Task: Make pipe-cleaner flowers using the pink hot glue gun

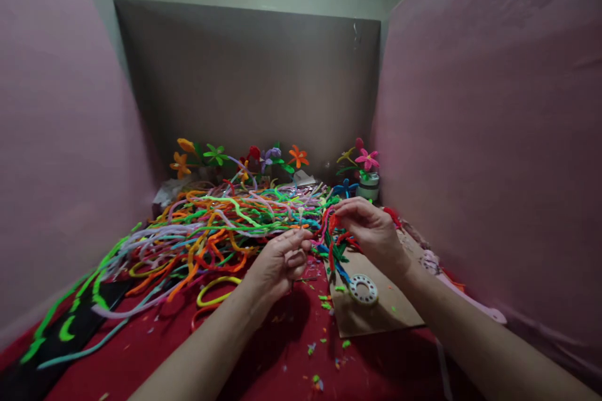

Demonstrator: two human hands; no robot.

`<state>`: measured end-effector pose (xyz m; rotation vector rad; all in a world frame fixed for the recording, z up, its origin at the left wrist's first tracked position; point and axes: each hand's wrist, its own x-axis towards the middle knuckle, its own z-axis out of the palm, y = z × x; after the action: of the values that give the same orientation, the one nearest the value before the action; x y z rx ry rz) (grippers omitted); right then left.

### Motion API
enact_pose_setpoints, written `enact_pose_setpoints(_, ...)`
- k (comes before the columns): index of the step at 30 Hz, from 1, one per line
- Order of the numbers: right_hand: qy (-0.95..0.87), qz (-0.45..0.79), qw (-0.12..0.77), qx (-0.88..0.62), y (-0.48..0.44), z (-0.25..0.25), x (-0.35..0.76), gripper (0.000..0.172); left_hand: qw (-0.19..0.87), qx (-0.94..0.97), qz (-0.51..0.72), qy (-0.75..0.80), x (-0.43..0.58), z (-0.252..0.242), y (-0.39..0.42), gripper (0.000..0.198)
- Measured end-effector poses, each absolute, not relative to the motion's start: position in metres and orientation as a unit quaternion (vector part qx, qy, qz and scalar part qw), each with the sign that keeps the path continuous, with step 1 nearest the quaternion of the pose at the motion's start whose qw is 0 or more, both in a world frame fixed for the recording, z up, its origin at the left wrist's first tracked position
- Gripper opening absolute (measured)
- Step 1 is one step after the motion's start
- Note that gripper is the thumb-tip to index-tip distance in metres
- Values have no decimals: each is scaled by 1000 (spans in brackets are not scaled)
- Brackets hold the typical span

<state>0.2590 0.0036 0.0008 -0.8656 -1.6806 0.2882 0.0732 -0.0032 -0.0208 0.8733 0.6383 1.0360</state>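
My left hand (281, 261) is closed in a pinch around a thin upright stem (301, 218) with a small pale tip. To its right, my right hand (371, 229) has its fingers curled on a red pipe cleaner (332, 225) that hangs down among blue and green pieces. Both hands hover just in front of a big tangled pile of coloured pipe cleaners (211, 225) spread over the red cloth (263, 351).
Finished pipe-cleaner flowers (263, 160) stand along the back wall, some in a small white pot (369, 187). A brown cardboard sheet (376, 310) carries a white tape roll (362, 289). Pink scissors (446, 279) lie at right. Pink walls close both sides.
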Motion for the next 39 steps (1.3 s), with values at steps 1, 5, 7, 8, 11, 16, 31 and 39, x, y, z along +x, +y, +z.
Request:
enact_pose_setpoints(1, -711, 123, 609, -329, -2, -2, 253, 9, 747, 390, 459, 282, 75, -20, -6, 23)
enact_pose_setpoints(5, -690, 115, 659, -276, -10, -13, 242, 14, 768, 397, 439, 245, 80, -18, -14, 20)
enact_pose_setpoints(7, -688, 113, 663, -273, -8, -16, 242, 16, 765, 405, 433, 253, 82, -17, -16, 16)
enact_pose_setpoints(8, -689, 112, 663, -272, -7, -17, 242, 17, 761, 409, 429, 264, 82, -17, -17, 15)
enact_pose_setpoints(11, -692, 119, 661, -265, -5, -20, 243, 18, 751, 428, 411, 288, 82, -16, -17, 12)
enact_pose_setpoints(16, -695, 133, 652, -274, -8, -23, 246, 15, 723, 450, 419, 315, 85, -16, -17, 13)
enact_pose_setpoints(31, -655, -16, 424, -626, -68, -47, 380, 32, 642, 439, 494, 388, 78, -6, -17, 22)
enact_pose_setpoints(39, -676, -156, 230, -682, -96, -97, 404, 48, 651, 435, 488, 386, 82, -17, -13, 25)
